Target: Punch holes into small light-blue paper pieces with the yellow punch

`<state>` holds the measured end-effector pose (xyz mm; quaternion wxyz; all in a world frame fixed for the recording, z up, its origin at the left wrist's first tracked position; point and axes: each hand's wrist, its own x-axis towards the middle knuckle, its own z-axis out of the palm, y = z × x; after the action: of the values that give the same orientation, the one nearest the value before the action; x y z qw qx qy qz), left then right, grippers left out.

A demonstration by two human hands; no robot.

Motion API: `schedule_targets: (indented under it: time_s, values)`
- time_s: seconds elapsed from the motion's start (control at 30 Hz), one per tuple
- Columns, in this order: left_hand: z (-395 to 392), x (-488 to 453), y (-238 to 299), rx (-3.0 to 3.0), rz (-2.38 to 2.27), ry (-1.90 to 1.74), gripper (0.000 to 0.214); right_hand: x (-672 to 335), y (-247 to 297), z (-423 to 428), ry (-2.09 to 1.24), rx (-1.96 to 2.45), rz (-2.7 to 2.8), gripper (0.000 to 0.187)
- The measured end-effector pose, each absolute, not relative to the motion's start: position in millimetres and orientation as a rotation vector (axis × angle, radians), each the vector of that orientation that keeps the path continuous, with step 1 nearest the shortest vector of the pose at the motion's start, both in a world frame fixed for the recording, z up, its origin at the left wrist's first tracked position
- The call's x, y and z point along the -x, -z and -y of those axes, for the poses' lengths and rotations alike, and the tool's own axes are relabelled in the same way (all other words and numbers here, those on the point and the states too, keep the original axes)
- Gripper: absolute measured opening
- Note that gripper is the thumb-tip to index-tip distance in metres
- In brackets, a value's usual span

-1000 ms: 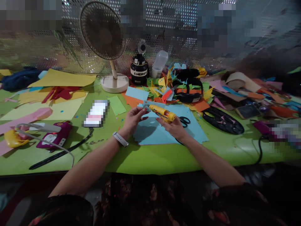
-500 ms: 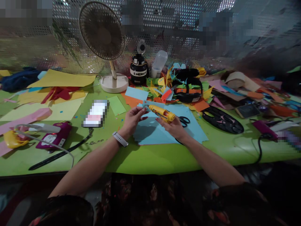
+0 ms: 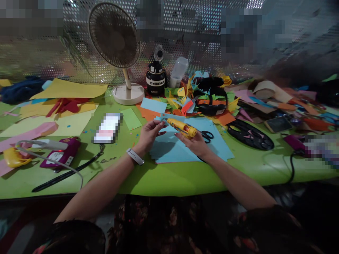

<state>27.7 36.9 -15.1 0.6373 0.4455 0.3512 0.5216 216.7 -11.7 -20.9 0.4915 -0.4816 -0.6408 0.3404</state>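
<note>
My right hand (image 3: 194, 144) grips a yellow glue gun (image 3: 182, 127), its nozzle pointing left. A dark cord runs down below that hand. Between thumb and fingertips, my left hand (image 3: 150, 135) pinches a small blue paper piece (image 3: 163, 115). The nozzle tip is right at this piece; whether it touches, I cannot tell. Under both hands lies a stack of light blue paper (image 3: 174, 151). Black-handled scissors (image 3: 208, 136) rest on the stack just beyond my right hand, partly hidden.
Left of my hands lie a phone (image 3: 108, 127) with a strap and a purple device (image 3: 60, 153) with a cable. A fan (image 3: 129, 93) and a black bottle (image 3: 155, 80) stand behind. Folded paper pieces (image 3: 182, 100) heap at the back; a black perforated tray (image 3: 250, 134) lies to the right.
The glue gun has shifted very slightly left against the blue paper piece. Both hands otherwise keep their grips and places.
</note>
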Motion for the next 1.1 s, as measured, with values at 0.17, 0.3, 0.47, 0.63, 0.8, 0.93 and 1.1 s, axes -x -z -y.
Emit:
schedule_targets:
  time_s: [0.17,0.3,0.47,0.63,0.8,0.93,1.1]
  values:
    - [-36.7,-27.3,14.7,-1.018,-0.800,-1.190,0.037,-216.6,20.9,11.0,-0.817,1.164,1.559,0.039]
    - [-35.9,-27.2,14.4,-1.022,-0.803,-1.189,0.036,-216.3,21.0,11.3,-0.826,1.165,1.556,0.038]
    - [-36.4,-27.3,14.8,-1.033,-0.814,-1.188,0.037,-216.9,22.8,10.8,-0.814,1.163,1.571,0.037]
    - [-37.2,-26.9,15.0,-1.032,-0.809,-1.183,0.038,-216.5,20.0,12.0,-0.813,1.145,1.578,0.040]
    - [-36.5,-27.0,14.6,-1.044,-0.817,-1.187,0.039,-215.5,18.7,13.2,-0.826,1.166,1.565,0.040]
    - [-35.9,-27.0,14.0,-1.057,-0.825,-1.185,0.039,-215.9,19.5,12.8,-0.806,1.181,1.577,0.041]
    - [-35.7,-27.2,13.2,-1.051,-0.833,-1.189,0.039,-217.0,18.8,13.0,-0.812,1.196,1.582,0.043]
